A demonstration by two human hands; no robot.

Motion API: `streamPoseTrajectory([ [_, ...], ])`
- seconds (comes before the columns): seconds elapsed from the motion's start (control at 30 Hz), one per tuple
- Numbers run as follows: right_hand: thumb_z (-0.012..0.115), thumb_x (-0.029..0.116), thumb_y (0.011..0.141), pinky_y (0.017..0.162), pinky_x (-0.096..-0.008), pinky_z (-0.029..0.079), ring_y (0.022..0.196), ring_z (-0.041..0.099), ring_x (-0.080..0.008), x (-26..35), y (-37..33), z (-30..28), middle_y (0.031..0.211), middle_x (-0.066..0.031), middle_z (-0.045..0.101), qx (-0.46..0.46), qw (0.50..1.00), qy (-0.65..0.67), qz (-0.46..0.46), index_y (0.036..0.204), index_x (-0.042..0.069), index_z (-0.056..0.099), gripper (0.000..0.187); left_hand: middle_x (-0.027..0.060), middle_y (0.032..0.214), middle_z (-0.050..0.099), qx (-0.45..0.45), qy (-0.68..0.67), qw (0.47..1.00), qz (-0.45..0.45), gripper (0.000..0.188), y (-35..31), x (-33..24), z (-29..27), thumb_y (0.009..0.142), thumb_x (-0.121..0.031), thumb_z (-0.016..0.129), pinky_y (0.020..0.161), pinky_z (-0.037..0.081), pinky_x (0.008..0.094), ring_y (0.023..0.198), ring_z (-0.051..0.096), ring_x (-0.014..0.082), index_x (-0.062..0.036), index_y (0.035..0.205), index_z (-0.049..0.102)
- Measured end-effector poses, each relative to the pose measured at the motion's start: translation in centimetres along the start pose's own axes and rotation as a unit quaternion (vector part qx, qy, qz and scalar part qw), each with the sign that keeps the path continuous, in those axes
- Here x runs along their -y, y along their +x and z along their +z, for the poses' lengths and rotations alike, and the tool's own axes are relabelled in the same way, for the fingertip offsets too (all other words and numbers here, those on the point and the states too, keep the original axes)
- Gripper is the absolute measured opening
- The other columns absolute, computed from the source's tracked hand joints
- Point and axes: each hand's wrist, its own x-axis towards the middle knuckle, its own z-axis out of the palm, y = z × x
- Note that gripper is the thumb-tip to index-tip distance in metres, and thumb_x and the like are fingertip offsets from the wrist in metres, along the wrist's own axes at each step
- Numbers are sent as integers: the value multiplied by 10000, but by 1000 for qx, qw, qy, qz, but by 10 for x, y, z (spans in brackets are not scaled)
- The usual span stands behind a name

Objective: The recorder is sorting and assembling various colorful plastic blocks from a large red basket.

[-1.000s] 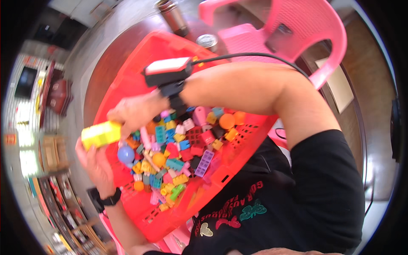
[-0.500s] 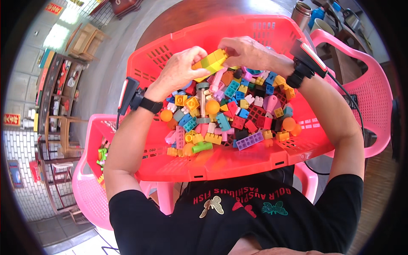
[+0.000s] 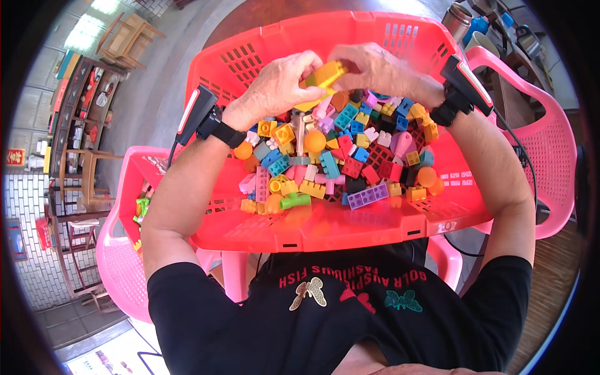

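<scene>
Above the far part of a red basket [image 3: 325, 236], a piece made of yellow toy bricks [image 3: 325, 75] is held between my two hands. My left hand [image 3: 279, 84] is closed on its left end, thumb on the near side. The fingers of my right hand [image 3: 375, 67], slightly blurred, curl over its right end. Below lie mixed building blocks: a purple brick [image 3: 368, 196], a bright green tube-shaped piece [image 3: 295, 200], a teal brick [image 3: 329, 165] and an orange ball [image 3: 314, 141]. My hands hide some of the blocks at the far side.
A pink chair [image 3: 550, 156] stands to the right. On the left, another pink chair [image 3: 115, 275] bears a red container [image 3: 147, 164] with more blocks. Behind the basket is a brown round table [image 3: 240, 24]; a metal flask [image 3: 457, 20] stands at the far right.
Both hands, with the yellow bricks between them, appear slightly farther right and higher. The basket sits a little higher in the view. Both hands keep their hold.
</scene>
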Motion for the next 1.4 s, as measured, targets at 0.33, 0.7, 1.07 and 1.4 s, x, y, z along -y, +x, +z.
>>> streamPoseTrajectory([
  [0.33,594,427,869,651,-331,479,713,619,-215,-5,-3,-10,773,-88,606,5,995,97,13,1020,57,577,399,218,855,631,16,53,998,-2,493,5,1,6,743,-415,704,702,486,431,840,628,373,-35,1024,568],
  [0.7,577,165,845,777,-400,475,863,579,-345,-21,-13,0,905,-161,597,82,983,-165,-18,980,9,582,206,146,822,631,-26,147,983,-110,467,1,51,-31,748,-399,709,698,472,368,790,639,276,-40,1023,595],
  [1.07,494,78,838,790,-410,446,870,542,-333,-33,-19,-3,885,-162,526,150,963,-220,-29,900,-5,534,111,147,851,630,-14,144,983,-109,469,0,54,-31,746,-422,681,724,458,387,822,621,309,-54,1025,603],
  [1.4,438,67,826,793,-423,449,898,552,-325,-27,-19,-1,935,-148,526,167,963,-206,46,898,1,546,145,138,842,656,-6,102,989,-108,281,1,44,-30,748,-266,683,715,489,365,819,642,266,-44,906,615],
])
